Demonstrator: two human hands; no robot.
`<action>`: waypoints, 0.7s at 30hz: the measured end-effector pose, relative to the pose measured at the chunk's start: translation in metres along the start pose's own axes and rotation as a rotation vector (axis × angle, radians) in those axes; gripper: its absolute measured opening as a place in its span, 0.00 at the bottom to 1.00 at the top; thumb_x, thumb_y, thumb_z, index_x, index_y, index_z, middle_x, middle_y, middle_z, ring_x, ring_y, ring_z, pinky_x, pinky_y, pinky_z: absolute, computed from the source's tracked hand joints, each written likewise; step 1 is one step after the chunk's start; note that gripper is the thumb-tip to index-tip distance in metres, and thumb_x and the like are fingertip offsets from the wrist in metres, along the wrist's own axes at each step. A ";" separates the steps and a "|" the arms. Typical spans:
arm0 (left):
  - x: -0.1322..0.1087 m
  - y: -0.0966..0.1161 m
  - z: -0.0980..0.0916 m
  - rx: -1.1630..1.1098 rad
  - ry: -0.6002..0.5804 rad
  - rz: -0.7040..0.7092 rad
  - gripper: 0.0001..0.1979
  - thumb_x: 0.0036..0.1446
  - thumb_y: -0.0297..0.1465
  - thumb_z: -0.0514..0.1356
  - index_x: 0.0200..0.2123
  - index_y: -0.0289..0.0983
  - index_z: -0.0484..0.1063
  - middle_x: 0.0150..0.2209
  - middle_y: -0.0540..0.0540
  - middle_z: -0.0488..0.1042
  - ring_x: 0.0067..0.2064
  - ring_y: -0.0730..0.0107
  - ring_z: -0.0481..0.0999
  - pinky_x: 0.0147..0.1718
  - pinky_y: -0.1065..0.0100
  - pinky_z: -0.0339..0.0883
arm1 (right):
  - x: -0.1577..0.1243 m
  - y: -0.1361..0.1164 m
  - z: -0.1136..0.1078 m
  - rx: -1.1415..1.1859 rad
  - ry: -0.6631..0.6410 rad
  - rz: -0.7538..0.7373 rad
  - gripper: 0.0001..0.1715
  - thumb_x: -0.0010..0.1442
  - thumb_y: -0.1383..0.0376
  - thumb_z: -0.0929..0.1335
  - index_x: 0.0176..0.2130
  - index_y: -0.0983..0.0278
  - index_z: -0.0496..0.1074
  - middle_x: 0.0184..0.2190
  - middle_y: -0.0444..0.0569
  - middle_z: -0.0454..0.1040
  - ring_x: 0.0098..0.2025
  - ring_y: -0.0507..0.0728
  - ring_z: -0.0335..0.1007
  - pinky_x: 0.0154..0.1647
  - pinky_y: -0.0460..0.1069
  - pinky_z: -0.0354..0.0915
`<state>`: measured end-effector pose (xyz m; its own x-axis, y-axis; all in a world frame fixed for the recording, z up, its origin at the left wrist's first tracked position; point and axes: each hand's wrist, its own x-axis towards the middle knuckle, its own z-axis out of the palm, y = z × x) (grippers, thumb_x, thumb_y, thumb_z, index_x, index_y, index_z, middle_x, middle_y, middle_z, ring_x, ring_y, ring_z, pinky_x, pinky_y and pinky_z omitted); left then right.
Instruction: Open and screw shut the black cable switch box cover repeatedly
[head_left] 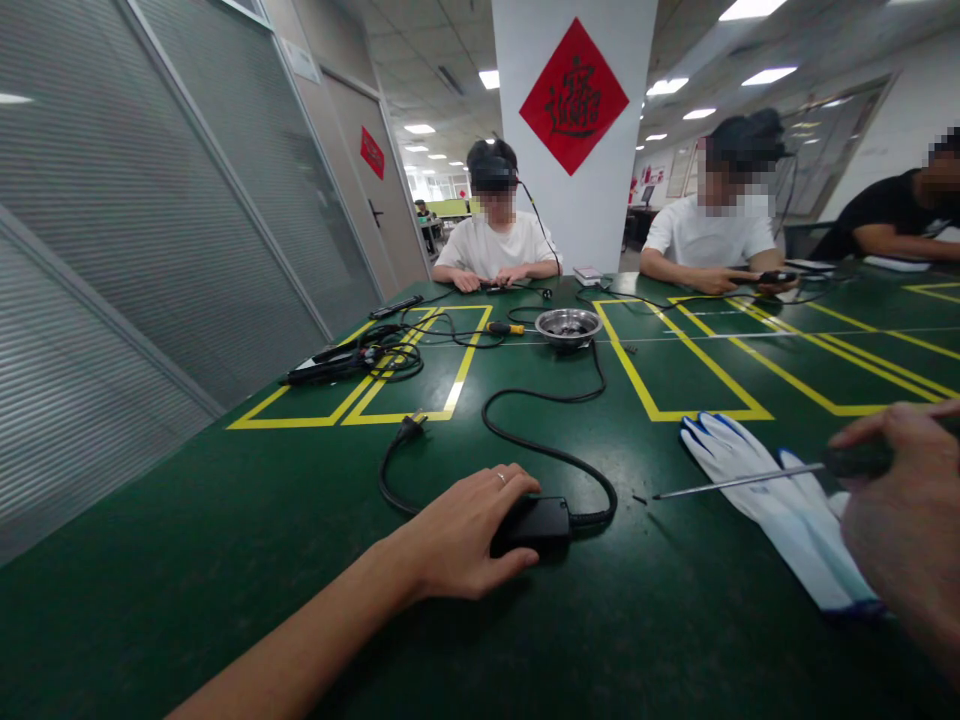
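Observation:
A black power adapter [546,522] lies on the green table with a cord running from its right end. My left hand [480,530] is wrapped over its left part, thumb along the near side. In my right hand [904,500] is a screwdriver [739,482], its thin shaft pointing left and its dark handle partly hidden by my fingers. Close to the screwdriver's tip, a small dark screw-like piece [639,499] rests on the table. A white work glove with blue edging [772,500] lies beneath the shaft. Beyond my left hand is the cord's plug [411,425].
A metal bowl [568,325] holding small dark pieces stands farther back beside a yellow-handled screwdriver [506,329]. Bundled black cables [360,360] lie at the left. Yellow tape [712,414] marks the table [225,560]. Several people sit across from me.

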<state>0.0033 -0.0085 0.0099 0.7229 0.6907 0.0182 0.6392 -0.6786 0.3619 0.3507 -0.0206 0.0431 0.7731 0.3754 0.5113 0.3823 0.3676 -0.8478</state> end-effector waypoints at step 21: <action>0.001 -0.005 0.012 -0.347 0.020 -0.083 0.34 0.48 0.38 0.69 0.57 0.42 0.61 0.51 0.43 0.69 0.47 0.57 0.72 0.46 0.58 0.67 | -0.037 -0.002 0.008 0.363 -0.460 0.566 0.10 0.55 0.58 0.69 0.26 0.61 0.70 0.26 0.47 0.73 0.21 0.50 0.62 0.15 0.46 0.61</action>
<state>0.0042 -0.0070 -0.0030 0.6647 0.7471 -0.0081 0.5661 -0.4965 0.6580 0.3171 -0.0286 0.0272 0.4847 0.8698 0.0923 -0.2536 0.2407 -0.9369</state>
